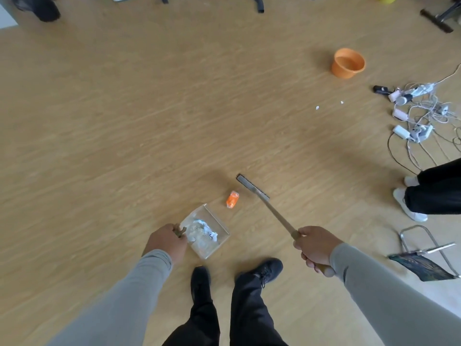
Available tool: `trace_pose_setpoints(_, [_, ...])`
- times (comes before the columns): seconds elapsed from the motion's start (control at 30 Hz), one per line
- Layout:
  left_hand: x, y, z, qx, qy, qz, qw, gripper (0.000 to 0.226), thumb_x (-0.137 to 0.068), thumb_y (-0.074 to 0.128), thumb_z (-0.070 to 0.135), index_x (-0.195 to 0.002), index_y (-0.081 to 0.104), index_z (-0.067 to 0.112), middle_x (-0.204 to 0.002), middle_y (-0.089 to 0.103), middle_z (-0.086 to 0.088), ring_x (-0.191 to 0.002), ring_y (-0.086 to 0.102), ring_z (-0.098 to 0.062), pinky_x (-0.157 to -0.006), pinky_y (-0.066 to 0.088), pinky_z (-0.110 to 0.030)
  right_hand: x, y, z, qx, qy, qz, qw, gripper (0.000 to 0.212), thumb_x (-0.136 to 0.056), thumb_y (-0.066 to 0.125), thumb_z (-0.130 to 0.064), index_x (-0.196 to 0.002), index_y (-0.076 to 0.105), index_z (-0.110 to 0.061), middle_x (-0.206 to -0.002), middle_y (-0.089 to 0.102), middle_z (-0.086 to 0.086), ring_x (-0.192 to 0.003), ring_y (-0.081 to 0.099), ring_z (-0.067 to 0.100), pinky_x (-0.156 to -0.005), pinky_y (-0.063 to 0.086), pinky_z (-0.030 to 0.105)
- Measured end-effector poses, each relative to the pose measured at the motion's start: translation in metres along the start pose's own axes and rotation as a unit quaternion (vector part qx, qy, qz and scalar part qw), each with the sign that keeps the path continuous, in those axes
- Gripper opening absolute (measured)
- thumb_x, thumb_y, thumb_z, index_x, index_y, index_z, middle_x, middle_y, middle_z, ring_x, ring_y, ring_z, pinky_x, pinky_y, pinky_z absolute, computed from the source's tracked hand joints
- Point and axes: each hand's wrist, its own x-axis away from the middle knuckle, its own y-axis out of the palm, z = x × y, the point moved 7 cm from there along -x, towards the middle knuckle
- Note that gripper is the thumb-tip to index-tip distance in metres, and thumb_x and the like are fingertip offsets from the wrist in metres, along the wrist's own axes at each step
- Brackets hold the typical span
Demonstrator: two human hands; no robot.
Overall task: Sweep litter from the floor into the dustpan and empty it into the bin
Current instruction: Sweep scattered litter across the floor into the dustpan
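A clear dustpan [219,224] rests on the wood floor with crumpled white paper [203,231] inside it. My left hand [166,242] grips the dustpan's handle at its near left side. An orange wrapper [232,199] lies on the floor just beyond the pan's open edge. My right hand [315,247] grips the wooden handle of a broom whose head [252,186] sits on the floor right of the wrapper. An orange bin [348,62] stands far off at the upper right. Two small white scraps [317,107] lie near it.
A tangle of cables, chargers and power strips [419,113] covers the floor at the right. Another person's legs and white shoes [409,203] stand at the right edge. A metal-framed chair [424,255] is at the lower right. My own black shoes [262,270] are below the dustpan.
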Motion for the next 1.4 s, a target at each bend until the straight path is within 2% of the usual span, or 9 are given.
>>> trace_pose_setpoints(0.13, [-0.007,0.002,0.003,0.000,-0.006,0.005,1.000,0.011,-0.089,0.057,0.029,-0.097,0.064,0.030,-0.096,0.069,0.009,-0.077,0.068,-0.014,-0.073,0.054,-0.027,-0.035,0.012,-0.018,0.093,-0.039,0.002,0.995,0.024,-0.093,0.048,-0.006,-0.113,0.060,0.000,-0.091,0.061,0.016,-0.075,0.058,0.028,-0.066,0.052,0.035])
trace_pose_setpoints(0.3, [-0.007,0.003,0.001,0.006,-0.009,0.010,1.000,0.009,-0.089,0.058,0.030,-0.095,0.064,0.033,-0.092,0.069,0.011,-0.077,0.069,-0.015,-0.076,0.060,-0.034,-0.030,0.035,-0.021,0.199,-0.042,-0.046,0.978,0.007,-0.094,0.047,-0.009,-0.098,0.053,-0.008,-0.075,0.055,0.006,-0.060,0.051,0.019,-0.065,0.052,0.032])
trace_pose_setpoints(0.4, [-0.008,0.004,-0.001,0.022,-0.007,-0.002,1.000,0.011,-0.089,0.059,0.029,-0.099,0.064,0.031,-0.098,0.069,0.010,-0.082,0.069,-0.014,-0.081,0.059,-0.034,-0.010,0.013,-0.003,0.094,0.019,-0.118,0.988,0.023,-0.093,0.048,-0.008,-0.110,0.063,-0.009,-0.064,0.052,0.009,-0.048,0.044,0.021,-0.051,0.038,0.030])
trace_pose_setpoints(0.5, [-0.009,0.004,-0.002,0.030,-0.002,-0.007,1.000,0.010,-0.089,0.060,0.029,-0.099,0.062,0.030,-0.101,0.070,0.009,-0.086,0.067,-0.014,-0.081,0.056,-0.032,0.014,-0.017,0.008,0.025,0.037,-0.142,0.989,0.033,-0.096,0.053,-0.008,-0.125,0.058,-0.022,-0.065,0.052,0.010,-0.047,0.042,0.018,-0.046,0.035,0.026])
trace_pose_setpoints(0.63, [-0.012,0.003,0.000,0.017,0.002,-0.010,1.000,0.008,-0.088,0.061,0.031,-0.095,0.062,0.029,-0.095,0.069,0.008,-0.083,0.067,-0.017,-0.083,0.058,-0.037,0.024,-0.011,0.010,0.043,0.027,-0.134,0.990,0.037,-0.096,0.051,-0.010,-0.131,0.053,-0.025,-0.065,0.051,0.009,-0.046,0.042,0.017,-0.045,0.035,0.025])
trace_pose_setpoints(0.8, [-0.014,0.000,0.000,0.011,0.006,-0.004,1.000,0.005,-0.087,0.060,0.031,-0.091,0.062,0.029,-0.091,0.068,0.007,-0.078,0.067,-0.016,-0.079,0.060,-0.037,0.018,0.024,-0.001,0.138,-0.001,-0.111,0.984,0.033,-0.095,0.045,-0.009,-0.123,0.062,-0.013,-0.066,0.050,0.008,-0.047,0.047,0.017,-0.047,0.042,0.026])
trace_pose_setpoints(0.87, [-0.015,0.000,-0.001,0.011,0.009,-0.006,1.000,0.005,-0.088,0.060,0.031,-0.092,0.062,0.028,-0.091,0.068,0.007,-0.079,0.067,-0.017,-0.079,0.059,-0.036,0.020,0.031,-0.001,0.159,0.002,-0.123,0.980,0.037,-0.095,0.046,-0.010,-0.129,0.060,-0.013,-0.066,0.053,0.008,-0.050,0.049,0.017,-0.049,0.042,0.027])
trace_pose_setpoints(1.07, [-0.018,-0.003,-0.004,0.032,0.013,-0.013,0.999,0.006,-0.089,0.060,0.028,-0.093,0.064,0.027,-0.093,0.069,0.007,-0.081,0.068,-0.015,-0.080,0.059,-0.034,0.042,0.006,0.008,0.135,0.010,-0.145,0.980,0.054,-0.096,0.052,-0.015,-0.147,0.045,-0.030,-0.064,0.055,0.006,-0.047,0.045,0.015,-0.047,0.039,0.026])
trace_pose_setpoints(1.4, [-0.011,-0.009,-0.011,0.026,0.019,-0.009,0.999,0.007,-0.091,0.058,0.029,-0.095,0.063,0.028,-0.091,0.068,0.009,-0.078,0.067,-0.014,-0.076,0.058,-0.032,0.042,0.003,0.006,0.098,0.016,-0.091,0.991,0.057,-0.098,0.053,-0.013,-0.152,0.040,-0.027,-0.065,0.055,0.008,-0.045,0.044,0.014,-0.045,0.038,0.026])
